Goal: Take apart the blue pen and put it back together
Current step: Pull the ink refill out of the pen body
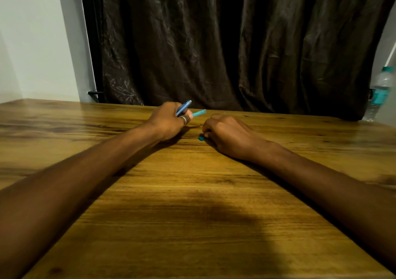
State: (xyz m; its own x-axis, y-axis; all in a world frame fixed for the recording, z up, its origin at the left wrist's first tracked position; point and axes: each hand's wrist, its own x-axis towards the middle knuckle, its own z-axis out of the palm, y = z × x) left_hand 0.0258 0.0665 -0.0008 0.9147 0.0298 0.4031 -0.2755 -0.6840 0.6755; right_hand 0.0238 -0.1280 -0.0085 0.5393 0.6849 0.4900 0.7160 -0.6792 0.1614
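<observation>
mid worktop (192, 193): pen is apart. left hand (166, 121) fingers grip the blue barrel (183, 108) and a teal piece (199, 113); right hand (229, 135) fingers pinch a small teal part (201, 138) on the wood. reassembly still to do.

Home room, wooden table (192, 193), dark curtain (235, 43)

head view | worn on the person's head | faces forward and down across the wooden table (192, 193) toward a dark curtain (235, 43) | near, both forearms reach in from the bottom corners | single view only
</observation>
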